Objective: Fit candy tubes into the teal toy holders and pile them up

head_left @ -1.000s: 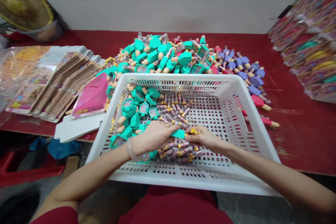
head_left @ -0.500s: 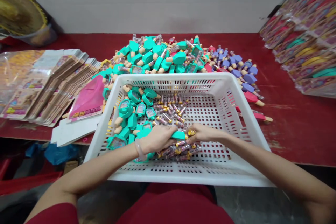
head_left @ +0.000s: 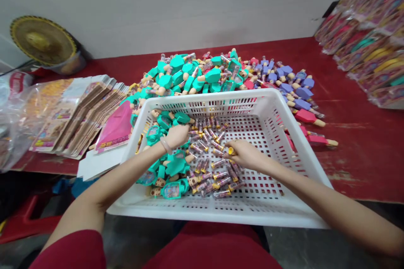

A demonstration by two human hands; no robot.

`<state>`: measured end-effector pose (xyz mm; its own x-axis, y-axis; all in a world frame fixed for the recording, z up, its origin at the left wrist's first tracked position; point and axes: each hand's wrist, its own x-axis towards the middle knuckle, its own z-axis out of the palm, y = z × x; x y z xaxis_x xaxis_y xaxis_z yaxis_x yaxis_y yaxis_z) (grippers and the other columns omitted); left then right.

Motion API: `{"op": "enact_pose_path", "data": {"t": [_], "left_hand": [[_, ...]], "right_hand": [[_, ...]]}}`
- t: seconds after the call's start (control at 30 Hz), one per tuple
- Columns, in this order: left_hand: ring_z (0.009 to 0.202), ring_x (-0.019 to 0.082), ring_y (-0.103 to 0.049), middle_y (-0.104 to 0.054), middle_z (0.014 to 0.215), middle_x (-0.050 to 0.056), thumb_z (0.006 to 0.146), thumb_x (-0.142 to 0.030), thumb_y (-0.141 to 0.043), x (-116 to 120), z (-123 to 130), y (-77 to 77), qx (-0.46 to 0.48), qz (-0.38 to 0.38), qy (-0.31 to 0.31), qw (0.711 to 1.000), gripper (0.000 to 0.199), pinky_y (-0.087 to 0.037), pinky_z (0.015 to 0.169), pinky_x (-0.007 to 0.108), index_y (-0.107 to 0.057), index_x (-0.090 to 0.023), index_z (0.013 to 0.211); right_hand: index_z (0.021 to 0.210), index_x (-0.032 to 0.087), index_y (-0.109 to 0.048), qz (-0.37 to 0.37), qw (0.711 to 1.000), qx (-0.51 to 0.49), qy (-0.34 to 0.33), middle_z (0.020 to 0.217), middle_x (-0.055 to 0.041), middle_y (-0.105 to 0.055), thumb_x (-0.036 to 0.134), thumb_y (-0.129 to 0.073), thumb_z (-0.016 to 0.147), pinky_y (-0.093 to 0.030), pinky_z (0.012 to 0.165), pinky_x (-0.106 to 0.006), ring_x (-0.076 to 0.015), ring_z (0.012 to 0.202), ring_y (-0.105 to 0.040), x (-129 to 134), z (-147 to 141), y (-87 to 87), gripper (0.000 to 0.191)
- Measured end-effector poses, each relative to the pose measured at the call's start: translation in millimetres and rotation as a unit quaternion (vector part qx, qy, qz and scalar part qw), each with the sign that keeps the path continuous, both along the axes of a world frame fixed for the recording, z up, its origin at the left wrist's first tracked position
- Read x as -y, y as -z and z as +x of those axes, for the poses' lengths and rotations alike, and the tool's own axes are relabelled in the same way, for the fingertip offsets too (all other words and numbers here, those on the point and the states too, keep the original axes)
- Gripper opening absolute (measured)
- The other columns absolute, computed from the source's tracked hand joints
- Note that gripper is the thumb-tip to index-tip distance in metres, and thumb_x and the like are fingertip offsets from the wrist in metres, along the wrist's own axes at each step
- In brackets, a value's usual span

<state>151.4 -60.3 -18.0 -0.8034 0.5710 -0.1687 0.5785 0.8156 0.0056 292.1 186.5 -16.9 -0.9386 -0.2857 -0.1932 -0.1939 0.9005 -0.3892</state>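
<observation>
My right hand [head_left: 246, 154] pinches a small clear tube with a yellow cap [head_left: 232, 151] above a loose layer of similar candy-filled tubes [head_left: 211, 172] on the crate floor. My left hand [head_left: 176, 136], with a pale bangle [head_left: 166, 145] on its wrist, rests at the edge of those tubes, and its curled fingers are partly hidden. Just below it lie teal toy bottles with doll-like limbs [head_left: 176, 164], heaped in the left part of the white perforated plastic crate [head_left: 202, 97]. Nothing shows in my left hand.
Behind the crate, a large heap of teal, purple and red toys [head_left: 202, 71] covers the red table [head_left: 356, 147]. Stacked flat printed cards [head_left: 85, 113] and a pink card [head_left: 115, 127] lie at left. Packaged toys [head_left: 362, 38] are piled at right.
My hands have separated, with the left moving up and left. The teal piece they held together is gone from between them. The view has tilted.
</observation>
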Motion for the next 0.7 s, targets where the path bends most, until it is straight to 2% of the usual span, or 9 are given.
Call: {"op": "enact_pose_path", "data": {"t": [0.07,0.1,0.17,0.23,0.3,0.37,0.43,0.53,0.7], "left_hand": [[0.103,0.029,-0.056,-0.062,0.100,0.015,0.083,-0.014,-0.053,9.3,9.8,27.6,0.020,-0.016,0.025,0.999,0.024,-0.042,0.088,0.043,-0.061,-0.016,0.105],[0.107,0.030,-0.054,-0.061,0.105,0.016,0.082,-0.012,-0.052,13.9,11.4,36.4,0.023,-0.016,0.036,0.999,0.025,-0.041,0.090,0.044,-0.062,-0.017,0.105],[0.114,0.030,-0.049,-0.057,0.117,0.016,0.081,-0.011,-0.054,20.4,10.3,43.0,0.026,-0.007,0.054,0.998,0.028,-0.037,0.094,0.048,-0.061,-0.020,0.107],[0.118,0.032,-0.046,-0.052,0.127,0.015,0.076,-0.016,-0.062,21.6,9.3,37.3,0.033,0.012,0.070,0.997,0.034,-0.035,0.098,0.049,-0.059,-0.020,0.110],[0.115,0.031,-0.048,-0.052,0.126,0.014,0.073,-0.028,-0.068,18.1,15.3,24.6,0.042,0.036,0.081,0.995,0.046,-0.038,0.095,0.045,-0.053,-0.019,0.116],[0.101,0.026,-0.056,-0.057,0.115,0.012,0.077,-0.040,-0.064,11.6,30.3,9.7,0.071,0.078,0.083,0.991,0.056,-0.045,0.085,0.037,-0.045,-0.016,0.124],[0.087,0.022,-0.059,-0.061,0.105,0.008,0.079,-0.046,-0.060,4.2,50.9,-4.5,0.126,0.148,0.081,0.977,0.058,-0.046,0.075,0.032,-0.041,-0.016,0.126],[0.085,0.022,-0.059,-0.062,0.102,0.007,0.076,-0.055,-0.063,-5.9,78.7,-21.0,0.203,0.229,0.079,0.949,0.059,-0.045,0.072,0.031,-0.048,-0.019,0.120],[0.083,0.023,-0.060,-0.066,0.099,0.007,0.076,-0.067,-0.057,-17.1,96.6,-31.7,0.238,0.209,0.068,0.946,0.065,-0.042,0.071,0.031,-0.055,-0.020,0.121]], "right_hand": [[0.106,0.015,-0.064,0.020,1.000,0.016,-0.009,0.096,-0.0112,-0.069,0.039,-0.059,0.086,-0.043,0.076,-0.031,-0.0259,0.091,-0.063,3.2,-1.0,3.2,0.032],[0.105,0.016,-0.064,0.026,0.999,0.024,-0.011,0.096,-0.0108,-0.069,0.039,-0.060,0.086,-0.043,0.075,-0.030,-0.0256,0.091,-0.063,4.2,-1.3,4.1,0.031],[0.105,0.017,-0.064,0.030,0.999,0.036,-0.016,0.097,-0.0101,-0.070,0.039,-0.060,0.085,-0.042,0.073,-0.029,-0.0253,0.091,-0.064,5.3,-1.0,4.8,0.030],[0.106,0.019,-0.063,0.028,0.999,0.039,-0.020,0.097,-0.0095,-0.070,0.039,-0.060,0.085,-0.041,0.073,-0.029,-0.0250,0.091,-0.064,5.5,0.2,5.0,0.030],[0.109,0.019,-0.062,0.026,0.999,0.033,-0.021,0.099,-0.0093,-0.070,0.038,-0.059,0.085,-0.040,0.074,-0.028,-0.0245,0.092,-0.064,5.7,1.5,5.6,0.030],[0.113,0.020,-0.061,0.027,0.999,0.027,-0.015,0.100,-0.0091,-0.070,0.035,-0.058,0.086,-0.040,0.074,-0.028,-0.0237,0.091,-0.064,6.6,2.5,6.3,0.031],[0.111,0.020,-0.062,0.035,0.999,0.019,-0.003,0.096,-0.0084,-0.071,0.032,-0.055,0.086,-0.039,0.072,-0.027,-0.0230,0.088,-0.064,8.5,3.4,6.6,0.028],[0.099,0.019,-0.063,0.068,0.998,0.005,0.009,0.086,-0.0074,-0.071,0.029,-0.052,0.085,-0.037,0.064,-0.027,-0.0223,0.078,-0.065,13.8,5.7,5.3,0.020],[0.099,0.018,-0.061,0.120,0.993,-0.009,-0.005,0.084,-0.0083,-0.072,0.030,-0.054,0.081,-0.034,0.057,-0.027,-0.0235,0.072,-0.066,25.6,13.0,0.5,0.023]]}}
